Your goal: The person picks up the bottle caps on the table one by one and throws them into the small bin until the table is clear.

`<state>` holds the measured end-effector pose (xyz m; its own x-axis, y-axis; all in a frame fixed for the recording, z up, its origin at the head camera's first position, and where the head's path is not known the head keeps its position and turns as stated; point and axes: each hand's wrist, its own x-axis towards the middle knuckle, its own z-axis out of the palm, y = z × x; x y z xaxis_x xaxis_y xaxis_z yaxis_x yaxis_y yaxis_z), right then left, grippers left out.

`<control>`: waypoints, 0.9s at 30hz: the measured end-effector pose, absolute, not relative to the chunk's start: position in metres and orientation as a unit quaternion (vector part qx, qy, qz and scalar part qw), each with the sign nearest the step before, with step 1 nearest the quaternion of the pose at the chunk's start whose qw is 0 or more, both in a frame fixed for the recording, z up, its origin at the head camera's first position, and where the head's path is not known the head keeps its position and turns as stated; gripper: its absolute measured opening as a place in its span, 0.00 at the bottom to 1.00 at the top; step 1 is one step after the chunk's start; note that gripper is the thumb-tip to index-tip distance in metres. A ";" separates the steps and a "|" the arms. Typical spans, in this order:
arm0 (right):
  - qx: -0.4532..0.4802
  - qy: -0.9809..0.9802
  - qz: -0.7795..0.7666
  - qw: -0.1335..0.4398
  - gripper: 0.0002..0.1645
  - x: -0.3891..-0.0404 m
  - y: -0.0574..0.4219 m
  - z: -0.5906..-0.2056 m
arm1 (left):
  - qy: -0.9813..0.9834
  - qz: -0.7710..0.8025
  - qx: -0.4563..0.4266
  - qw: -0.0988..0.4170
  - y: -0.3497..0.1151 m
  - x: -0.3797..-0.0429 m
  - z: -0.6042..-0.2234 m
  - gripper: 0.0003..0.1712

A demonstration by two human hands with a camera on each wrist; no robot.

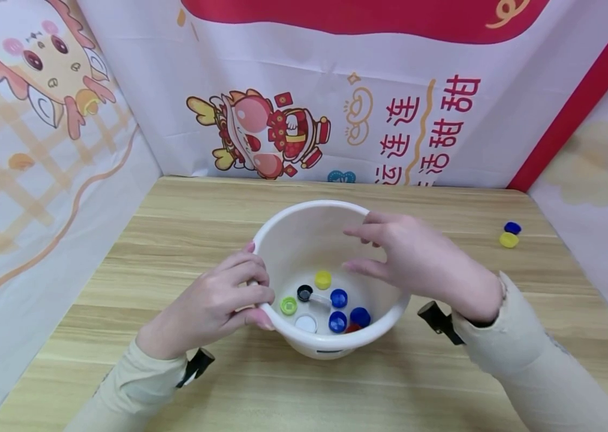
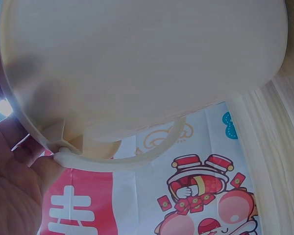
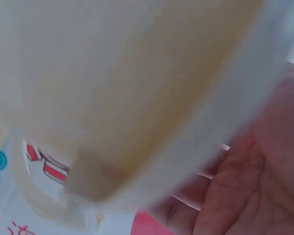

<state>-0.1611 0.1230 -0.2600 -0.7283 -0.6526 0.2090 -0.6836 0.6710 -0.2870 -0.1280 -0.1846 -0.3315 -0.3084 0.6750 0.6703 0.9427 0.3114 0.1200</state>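
In the head view a white bucket (image 1: 322, 347) stands on the table. Inside lie several bottle caps: a yellow cap (image 1: 322, 279), a black cap (image 1: 304, 293), a green cap (image 1: 288, 305), a white cap (image 1: 306, 324), several blue caps (image 1: 337, 322) and a partly hidden red cap (image 1: 354, 328). At the left rim my left hand (image 1: 228, 294) grips the bucket, fingers bent over the edge. My right hand (image 1: 398, 249) hovers over the right rim, thumb and fingers apart, holding nothing visible. The left wrist view shows the bucket's wall and its curved handle (image 2: 132, 164).
A blue cap (image 1: 512, 228) and a yellow cap (image 1: 509, 240) lie at the right of the wooden table (image 1: 185, 210). Printed cloth (image 1: 282, 60) hangs behind and at both sides of the table.
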 end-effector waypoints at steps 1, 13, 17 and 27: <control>0.360 -0.915 0.176 0.046 0.30 -0.162 0.126 -0.257 | -0.766 -0.258 -0.528 0.261 -0.185 -0.128 -0.331 0.23; 0.239 -0.955 0.149 0.094 0.25 -0.195 0.216 -0.238 | -0.765 -0.260 -0.528 0.261 -0.185 -0.129 -0.331 0.23; 0.172 -0.973 0.144 0.049 0.29 -0.223 0.266 -0.251 | -0.764 -0.259 -0.529 0.261 -0.185 -0.129 -0.331 0.24; 0.073 -0.986 0.132 -0.070 0.40 -0.280 0.382 -0.325 | -0.763 -0.256 -0.532 0.263 -0.185 -0.129 -0.331 0.25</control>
